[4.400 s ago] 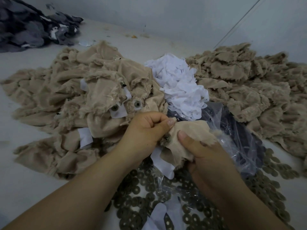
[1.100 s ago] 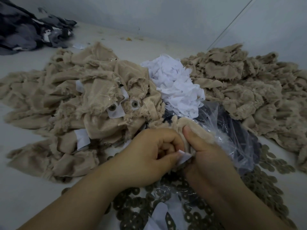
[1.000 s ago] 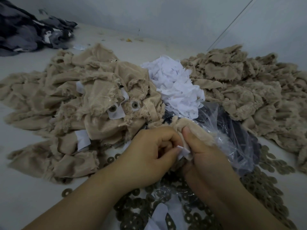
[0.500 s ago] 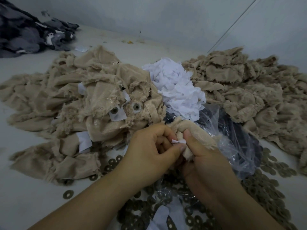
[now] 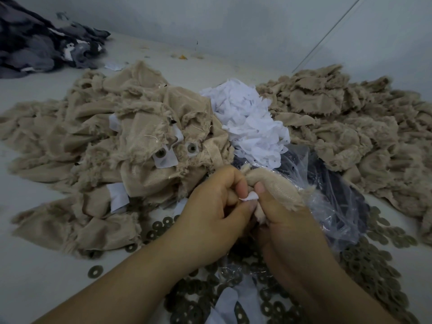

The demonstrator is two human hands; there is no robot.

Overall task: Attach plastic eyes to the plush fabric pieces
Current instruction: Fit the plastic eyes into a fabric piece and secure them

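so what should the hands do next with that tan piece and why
Probably keep pressing together at the pinch. The left hand and right hand both grip the tan plush piece, with a small white patch showing between the thumbs. No eye is visible there, so whether it is seated cannot be told. Spare washers lie close by.

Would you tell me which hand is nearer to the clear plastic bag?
Right. The right hand holds the beige plush piece directly against the clear plastic bag, overlapping its edge. The left hand sits on the far side of the right hand, apart from it.
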